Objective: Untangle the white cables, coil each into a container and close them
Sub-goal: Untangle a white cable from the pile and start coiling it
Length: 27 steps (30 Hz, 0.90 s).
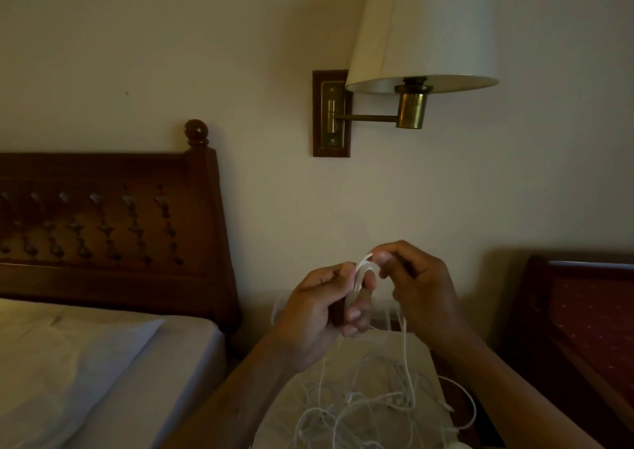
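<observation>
My left hand point(319, 315) holds a small coil of white cable point(358, 278) wound around its fingers. My right hand point(418, 284) pinches the same cable at the top of the coil, just right of the left hand. From the right hand a strand hangs down to a loose tangle of white cables point(363, 404) lying on a pale surface below. No container is in view.
A bed with white sheets point(85, 363) and a dark carved wooden headboard point(109, 229) is on the left. A wall lamp point(422, 37) with a cream shade juts out above my hands. A dark red upholstered chair point(590, 318) stands on the right.
</observation>
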Available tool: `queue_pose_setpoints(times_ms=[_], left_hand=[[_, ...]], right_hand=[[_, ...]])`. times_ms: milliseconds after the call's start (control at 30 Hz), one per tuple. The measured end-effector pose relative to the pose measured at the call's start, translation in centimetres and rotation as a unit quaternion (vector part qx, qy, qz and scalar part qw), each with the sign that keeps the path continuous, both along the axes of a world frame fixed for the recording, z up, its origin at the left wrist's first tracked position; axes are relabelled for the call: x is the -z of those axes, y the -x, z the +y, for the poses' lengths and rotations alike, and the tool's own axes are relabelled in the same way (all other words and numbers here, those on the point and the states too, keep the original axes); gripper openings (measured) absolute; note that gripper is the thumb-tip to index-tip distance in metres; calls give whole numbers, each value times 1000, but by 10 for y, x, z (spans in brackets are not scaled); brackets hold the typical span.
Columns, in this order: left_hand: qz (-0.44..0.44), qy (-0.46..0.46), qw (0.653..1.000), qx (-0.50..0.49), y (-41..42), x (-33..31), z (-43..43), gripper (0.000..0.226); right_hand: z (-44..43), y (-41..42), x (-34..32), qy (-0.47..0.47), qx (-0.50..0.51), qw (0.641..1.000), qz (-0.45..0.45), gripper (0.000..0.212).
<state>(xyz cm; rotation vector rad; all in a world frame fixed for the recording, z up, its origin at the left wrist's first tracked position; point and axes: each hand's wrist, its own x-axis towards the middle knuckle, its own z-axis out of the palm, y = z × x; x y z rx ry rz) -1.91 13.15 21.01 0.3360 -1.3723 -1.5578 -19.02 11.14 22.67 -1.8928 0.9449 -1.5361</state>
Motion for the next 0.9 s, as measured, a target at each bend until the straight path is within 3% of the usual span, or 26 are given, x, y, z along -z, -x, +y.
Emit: queue_pose_setpoints(times_ms=[167, 300, 400, 533, 633, 700, 900], left_hand=[[73, 13, 997, -11, 11, -10, 3, 33], [61, 55, 995, -57, 9, -26, -6, 27], [-87, 142, 969, -183, 0, -33, -22, 25], [-306, 193, 900, -243, -12, -31, -34, 20], [-394, 205, 866, -231, -17, -25, -36, 25], [-392, 184, 882, -187, -16, -22, -34, 34], [-259, 113, 955, -87, -17, -12, -24, 40]], right_hand=[[6, -20, 26, -73, -94, 991, -58, 32], [12, -27, 38, -81, -85, 989, 89, 40], [17, -24, 39, -33, -75, 978, 193, 36], [12, -7, 34, -5, -21, 987, 161, 18], [9, 2, 24, 7, -14, 987, 163, 16], [8, 7, 17, 29, 1, 986, 167, 16], [1, 11, 3, 140, 28, 981, 135, 12]])
